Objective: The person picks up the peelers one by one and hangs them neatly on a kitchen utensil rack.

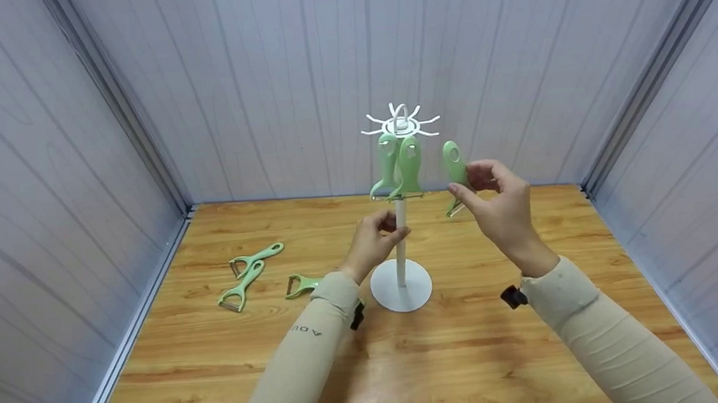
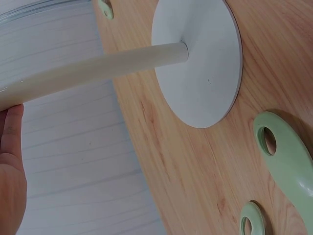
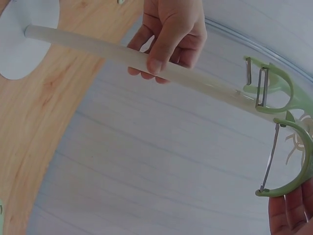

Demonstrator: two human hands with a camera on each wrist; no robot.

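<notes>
Two peelers (image 1: 411,172) up, third peeler (image 1: 455,172) pinched in my right fingers (image 1: 483,169), left fingers (image 1: 397,234) round the pole (image 1: 400,212), at least three more (image 1: 252,275) left on the desk (image 1: 513,369)!

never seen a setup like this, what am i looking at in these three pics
There is no machine here, just a person working bare-handed. One picture comes from a head-worn camera looking forward and down; the others come from cameras on the left and right wrists. The left hand grips the pole of a white stand with hooks on top, where two green peelers hang. The right hand holds another peeler beside them. Three more lie on the wooden surface.
</notes>
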